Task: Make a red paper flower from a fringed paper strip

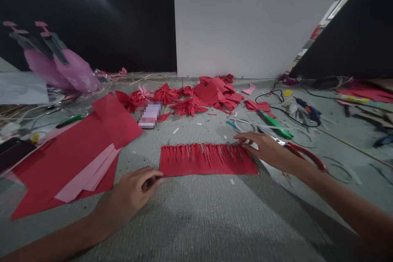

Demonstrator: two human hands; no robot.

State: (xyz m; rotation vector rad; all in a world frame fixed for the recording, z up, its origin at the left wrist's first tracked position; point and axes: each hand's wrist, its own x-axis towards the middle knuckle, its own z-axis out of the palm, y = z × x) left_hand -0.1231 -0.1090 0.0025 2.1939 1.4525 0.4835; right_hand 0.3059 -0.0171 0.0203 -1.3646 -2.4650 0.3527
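A strip of red paper (202,167) lies flat on the grey floor in front of me, its far edge cut into a row of thin fringes. At its near left corner, the thumb and forefinger of my left hand (135,186) are pinched together on the paper. My right hand (267,149) reaches over the far right corner with its fingers stretched out and apart, the fingertips by the fringe. Just beyond that wrist lie scissors with red handles (307,156), their blades partly hidden by the hand.
Large red sheets (76,143) with pink paper strips (89,176) on them lie to the left. Behind are red paper flowers (166,94), a pile of red cut pieces (215,93) and a blurred-out rectangle (150,115). A green cutter (278,126) and a glue gun (308,110) lie right.
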